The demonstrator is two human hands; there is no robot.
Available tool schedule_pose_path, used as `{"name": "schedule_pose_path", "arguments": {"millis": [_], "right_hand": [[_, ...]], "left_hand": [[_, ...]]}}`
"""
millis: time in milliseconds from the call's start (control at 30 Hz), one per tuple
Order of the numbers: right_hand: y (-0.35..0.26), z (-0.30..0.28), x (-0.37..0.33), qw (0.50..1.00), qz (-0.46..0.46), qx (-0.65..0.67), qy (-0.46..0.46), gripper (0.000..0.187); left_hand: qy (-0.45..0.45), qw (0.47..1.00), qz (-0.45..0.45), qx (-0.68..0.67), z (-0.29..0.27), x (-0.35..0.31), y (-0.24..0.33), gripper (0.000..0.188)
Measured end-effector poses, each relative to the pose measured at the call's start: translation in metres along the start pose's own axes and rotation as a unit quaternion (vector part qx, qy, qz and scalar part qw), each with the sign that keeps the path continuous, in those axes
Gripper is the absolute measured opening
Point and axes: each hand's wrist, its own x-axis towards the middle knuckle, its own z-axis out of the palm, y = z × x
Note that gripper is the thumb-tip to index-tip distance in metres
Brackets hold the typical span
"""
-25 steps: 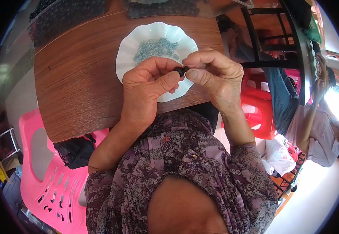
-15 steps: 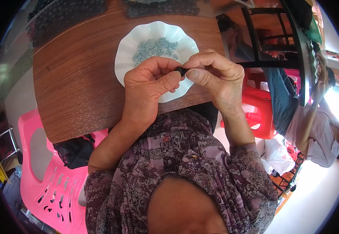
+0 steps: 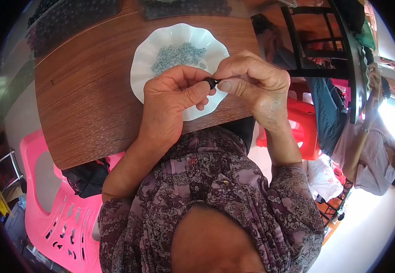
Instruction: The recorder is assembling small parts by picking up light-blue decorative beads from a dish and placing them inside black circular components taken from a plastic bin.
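Over the near side of a white scalloped plate (image 3: 140,84), my two hands meet at their fingertips. My left hand (image 3: 168,102) pinches a small black rounded piece (image 3: 211,83) between thumb and forefinger; its exact kind is too small to make out. A thin dark end of it reaches the thumb and forefinger of my right hand (image 3: 261,86), which are pressed together there. Beneath the hands, the plate holds a loose heap of tiny pale blue-grey bits (image 3: 178,56).
The plate stands on a brown wood-grain table (image 3: 84,104). Clear trays of dark round things (image 3: 186,9) lie along the far edge. A pink plastic chair (image 3: 36,182) with a black bag (image 3: 86,177) is at left. At right are a red stool (image 3: 302,123) and another person (image 3: 370,150).
My right hand has shifted slightly right and its wrist has turned a little, showing more of the thin dark end between the fingertips. My left hand keeps its pinch.
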Motion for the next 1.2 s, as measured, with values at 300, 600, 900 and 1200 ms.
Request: {"name": "schedule_pose_path", "arguments": {"millis": [300,600,900,1200], "right_hand": [[0.005,0.005,-0.004,0.999,0.010,-0.002,0.038,0.016],[0.012,0.020,-0.010,0.993,-0.050,-0.057,0.093,0.026],[0.021,0.030,-0.013,0.974,-0.115,-0.148,0.129,0.034],[0.023,0.032,-0.014,0.972,-0.100,-0.157,0.140,0.035]], "left_hand": [[0.013,0.999,-0.020,-0.029,0.004,0.003,-0.002,0.013],[0.032,0.995,-0.039,-0.089,0.004,0.005,-0.004,0.015],[0.044,0.994,-0.021,-0.096,0.005,0.005,-0.005,0.015],[0.054,0.998,0.006,-0.022,0.003,0.005,-0.006,0.017]]}}
